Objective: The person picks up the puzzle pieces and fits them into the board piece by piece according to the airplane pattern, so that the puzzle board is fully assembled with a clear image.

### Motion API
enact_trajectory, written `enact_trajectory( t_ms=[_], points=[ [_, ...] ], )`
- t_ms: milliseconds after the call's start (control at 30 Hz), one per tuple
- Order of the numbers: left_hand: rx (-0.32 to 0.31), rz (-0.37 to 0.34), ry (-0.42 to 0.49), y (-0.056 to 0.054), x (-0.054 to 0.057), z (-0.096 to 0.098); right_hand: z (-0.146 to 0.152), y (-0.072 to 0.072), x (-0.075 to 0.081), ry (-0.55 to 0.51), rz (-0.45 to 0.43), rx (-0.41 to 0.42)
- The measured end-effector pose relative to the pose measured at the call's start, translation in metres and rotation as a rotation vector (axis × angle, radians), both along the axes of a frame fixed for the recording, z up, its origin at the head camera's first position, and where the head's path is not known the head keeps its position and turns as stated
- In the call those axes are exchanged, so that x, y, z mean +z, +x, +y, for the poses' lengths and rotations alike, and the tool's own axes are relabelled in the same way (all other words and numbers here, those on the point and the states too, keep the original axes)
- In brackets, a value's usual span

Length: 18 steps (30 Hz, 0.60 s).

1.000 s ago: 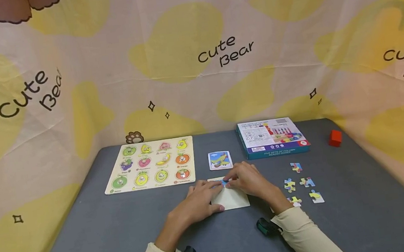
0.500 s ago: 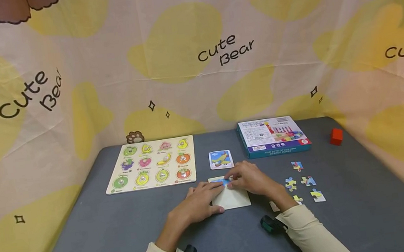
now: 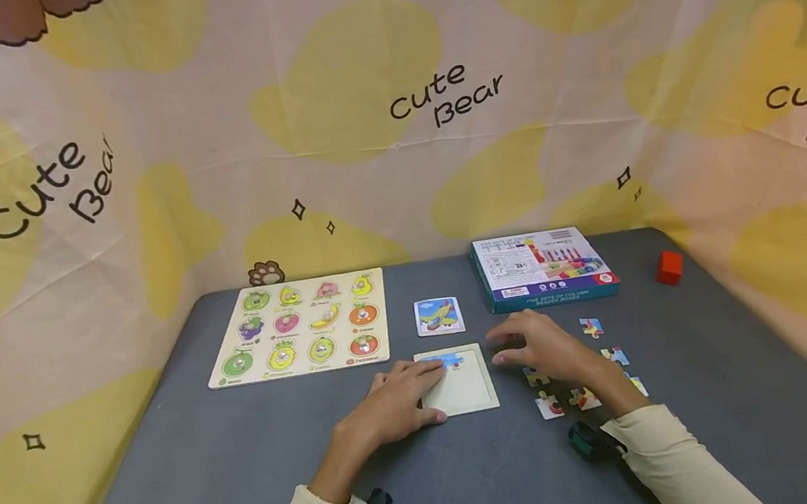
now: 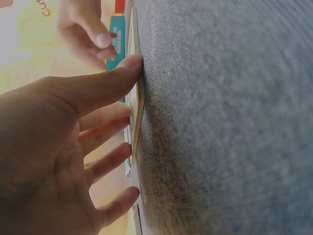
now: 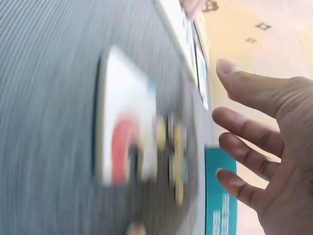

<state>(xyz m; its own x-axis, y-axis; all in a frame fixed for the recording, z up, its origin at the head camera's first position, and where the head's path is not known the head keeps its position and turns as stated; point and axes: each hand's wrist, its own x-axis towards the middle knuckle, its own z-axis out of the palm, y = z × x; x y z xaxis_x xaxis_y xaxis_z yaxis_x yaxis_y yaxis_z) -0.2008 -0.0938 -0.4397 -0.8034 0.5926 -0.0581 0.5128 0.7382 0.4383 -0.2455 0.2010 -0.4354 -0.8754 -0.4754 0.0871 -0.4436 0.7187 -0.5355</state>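
A cream puzzle tray [image 3: 466,395] lies mid-table, with blue puzzle pieces [image 3: 453,361] along its far edge. My left hand [image 3: 392,405] rests on the tray's left side, fingers extended over the far left corner and thumb at the near edge. In the left wrist view, the left thumb [image 4: 98,88] lies against the tray's rim. My right hand [image 3: 551,349] is just right of the tray, holding nothing, over several loose puzzle pieces [image 3: 549,405]. The right wrist view has that hand [image 5: 279,132] with thumb and fingers apart, near a blurred white-and-red piece [image 5: 115,103].
Behind the tray lies an airplane picture card [image 3: 439,316]. A fruit puzzle board [image 3: 299,329] is at the back left. At the back right are a teal-sided box [image 3: 547,268] and a red block [image 3: 669,268]. A printed fabric backdrop [image 3: 366,189] encloses the table.
My right hand has let go of the blue piece in the tray and moved right, towards the loose pieces. The left hand stays on the tray.
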Motion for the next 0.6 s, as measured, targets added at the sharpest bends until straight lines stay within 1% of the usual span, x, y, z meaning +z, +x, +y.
enact_trajectory(
  t_ms=[233,367,600],
  points=[
    [-0.006,0.010,0.012,0.000,-0.001,-0.001,0.040,0.001,0.000,0.001,0.004,-0.070],
    [-0.005,0.004,0.017,-0.001,-0.001,-0.001,0.062,0.001,0.001,0.017,0.006,-0.121],
    [-0.004,-0.016,0.016,-0.002,-0.001,-0.002,0.095,0.001,0.007,0.049,0.054,-0.154]
  ],
)
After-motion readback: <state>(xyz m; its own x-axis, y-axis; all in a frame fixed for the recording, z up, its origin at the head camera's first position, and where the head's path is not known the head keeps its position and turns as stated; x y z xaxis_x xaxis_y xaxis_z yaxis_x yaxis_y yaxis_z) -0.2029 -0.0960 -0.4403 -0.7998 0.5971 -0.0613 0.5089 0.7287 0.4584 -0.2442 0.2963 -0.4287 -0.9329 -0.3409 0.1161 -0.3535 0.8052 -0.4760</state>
